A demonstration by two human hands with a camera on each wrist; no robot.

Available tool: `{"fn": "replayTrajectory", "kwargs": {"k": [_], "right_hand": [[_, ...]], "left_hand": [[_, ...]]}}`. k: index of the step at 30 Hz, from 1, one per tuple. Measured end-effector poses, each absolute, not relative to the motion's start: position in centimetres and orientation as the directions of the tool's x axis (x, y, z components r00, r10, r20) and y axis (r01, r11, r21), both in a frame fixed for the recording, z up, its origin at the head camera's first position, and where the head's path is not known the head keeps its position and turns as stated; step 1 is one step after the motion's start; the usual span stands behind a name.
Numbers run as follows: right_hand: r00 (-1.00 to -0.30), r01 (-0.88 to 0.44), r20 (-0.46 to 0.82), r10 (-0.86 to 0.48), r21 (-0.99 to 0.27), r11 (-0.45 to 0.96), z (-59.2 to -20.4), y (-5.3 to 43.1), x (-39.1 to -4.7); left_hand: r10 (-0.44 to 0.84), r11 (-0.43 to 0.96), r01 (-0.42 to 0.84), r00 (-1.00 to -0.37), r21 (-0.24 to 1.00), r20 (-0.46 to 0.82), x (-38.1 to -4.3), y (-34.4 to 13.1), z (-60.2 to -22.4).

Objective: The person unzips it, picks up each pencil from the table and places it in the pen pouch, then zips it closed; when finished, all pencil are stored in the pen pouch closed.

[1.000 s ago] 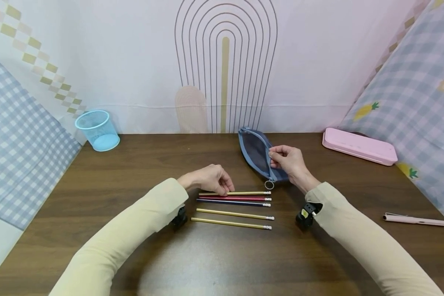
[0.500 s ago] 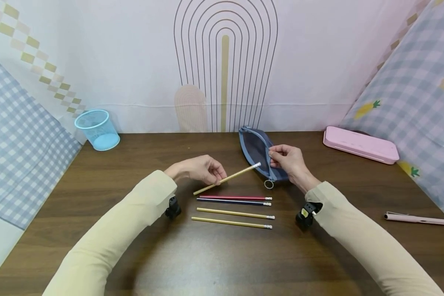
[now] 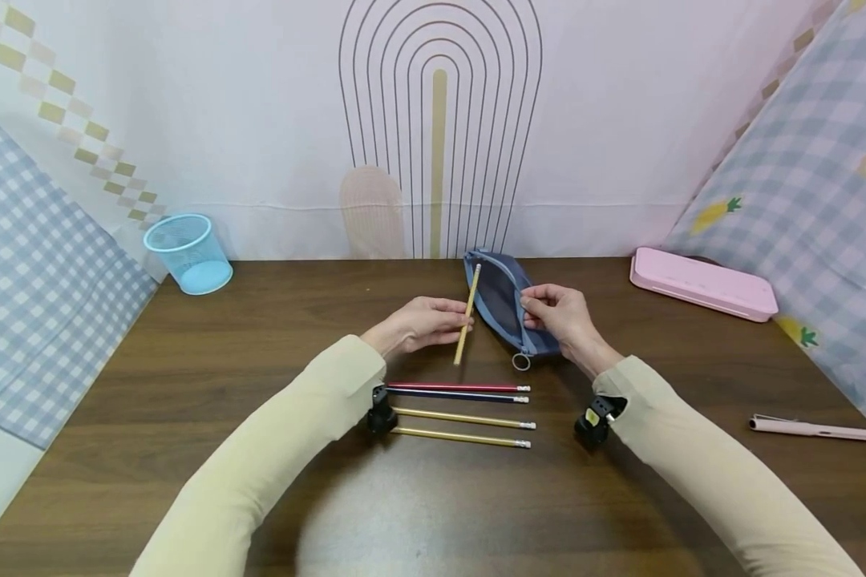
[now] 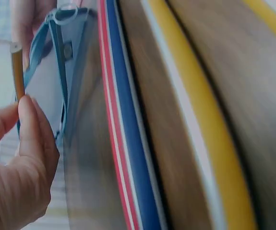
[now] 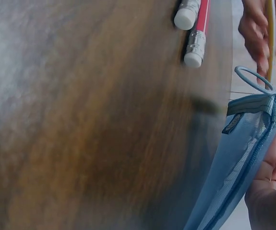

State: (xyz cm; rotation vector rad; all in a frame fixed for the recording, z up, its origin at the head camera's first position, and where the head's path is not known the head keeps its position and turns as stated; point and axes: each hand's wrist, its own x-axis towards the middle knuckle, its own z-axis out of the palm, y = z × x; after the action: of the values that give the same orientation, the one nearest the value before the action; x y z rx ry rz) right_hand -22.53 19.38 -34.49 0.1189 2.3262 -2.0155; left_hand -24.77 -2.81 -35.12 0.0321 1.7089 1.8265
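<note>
Pinching the rim of the blue pouch point(image 3: 498, 292), the right hand point(image 3: 559, 316) hasn't really budged, but the left hand point(image 3: 431, 322) just swung its gripped gold pencil point(image 3: 474, 282) round steeply, so I'd say it's now lined up right by the open mouth. Count's one pouch, two hands, five pencils: that one, two loose gold pencils point(image 3: 464, 417), a red pencil point(image 3: 447, 386), a navy pencil point(image 3: 447, 394).

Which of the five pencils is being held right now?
The gold pencil pinched in the left hand; the red pencil, the dark blue pencil and two other gold pencils lie on the table instead.
</note>
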Motion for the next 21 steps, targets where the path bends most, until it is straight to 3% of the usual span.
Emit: {"fn": "replayTrajectory", "kwargs": {"k": [10, 21], "right_hand": [[-0.995, 0.102, -0.104, -0.005, -0.981, 0.166, -34.4, 19.1, -22.4], [-0.995, 0.095, -0.098, -0.013, -0.981, 0.172, -34.4, 18.9, -22.5]], "left_hand": [[0.310, -0.145, -0.515, -0.835, 0.845, -0.455, -25.6, 1.3, -35.3], [0.215, -0.186, -0.460, -0.881, 0.868, -0.421, -25.4, 3.4, -35.6]]}}
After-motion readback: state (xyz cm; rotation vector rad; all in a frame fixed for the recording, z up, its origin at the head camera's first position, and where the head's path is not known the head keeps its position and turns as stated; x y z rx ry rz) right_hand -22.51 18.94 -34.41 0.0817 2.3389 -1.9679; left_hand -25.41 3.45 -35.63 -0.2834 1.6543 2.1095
